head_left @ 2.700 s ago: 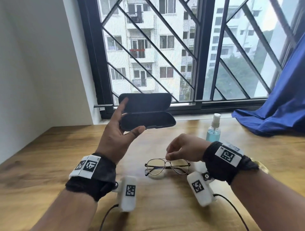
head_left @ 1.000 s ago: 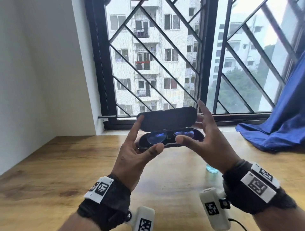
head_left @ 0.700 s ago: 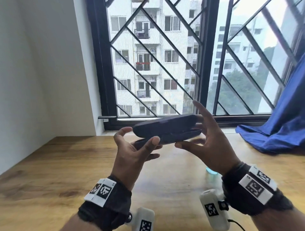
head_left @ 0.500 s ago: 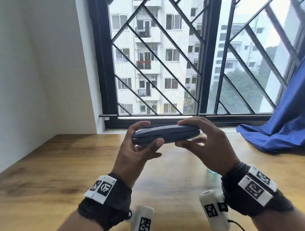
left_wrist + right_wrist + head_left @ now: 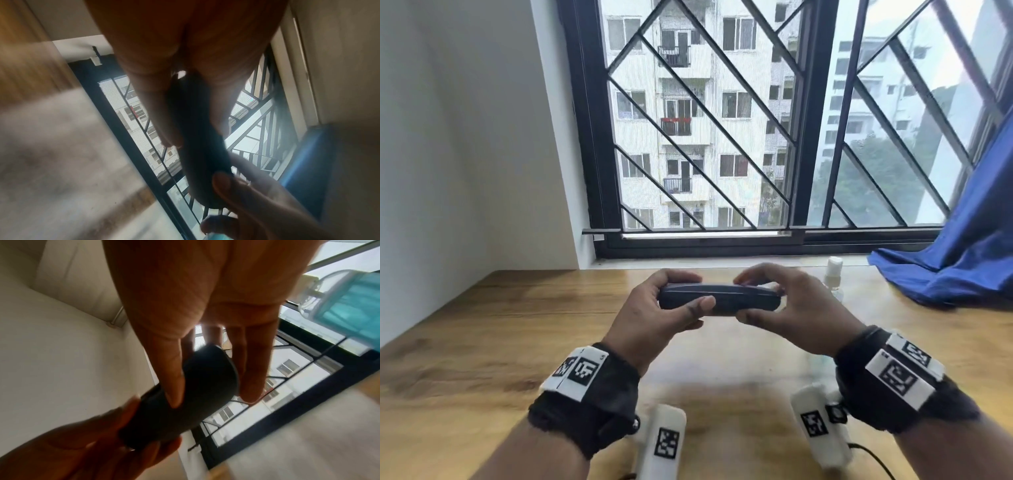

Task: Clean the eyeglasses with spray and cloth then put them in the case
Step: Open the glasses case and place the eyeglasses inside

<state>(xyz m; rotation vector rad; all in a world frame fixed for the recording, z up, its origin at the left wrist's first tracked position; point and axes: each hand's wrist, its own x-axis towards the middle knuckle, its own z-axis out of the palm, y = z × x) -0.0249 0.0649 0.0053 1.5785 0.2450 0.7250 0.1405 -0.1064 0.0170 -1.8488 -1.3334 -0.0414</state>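
Wooden counter [image 5: 482, 342] runs under a barred window [image 5: 705, 120]; blue curtain [image 5: 962, 260] heaped on its far right corner. Both hands raised above the counter near its far edge, together on one thing: a dark hard-shell case [image 5: 719, 300], held level and lengthwise between them. Left hand [image 5: 650, 318] clamped on the left end, thumb on the near face, fingers curled over the top; right hand [image 5: 791, 315] clamped on the right end, thumb below, fingers over the lid. Case lid looks shut, seam a thin line along the front. Eyeglasses not visible anywhere in these views; judged to be inside the case, though nothing here confirms it. Handling judgement: shell reads rigid and light, smooth, a little slippery; contents fragile, so grip by the ends as now, squeeze across the seam rather than the middle of the lid, set down flat. Spray bottle [image 5: 834, 274] stands on the counter just behind the right hand, white cap, clear body with blue liquid about part full, seen close in the right wrist view. No cloth seen. Task looks near its end.
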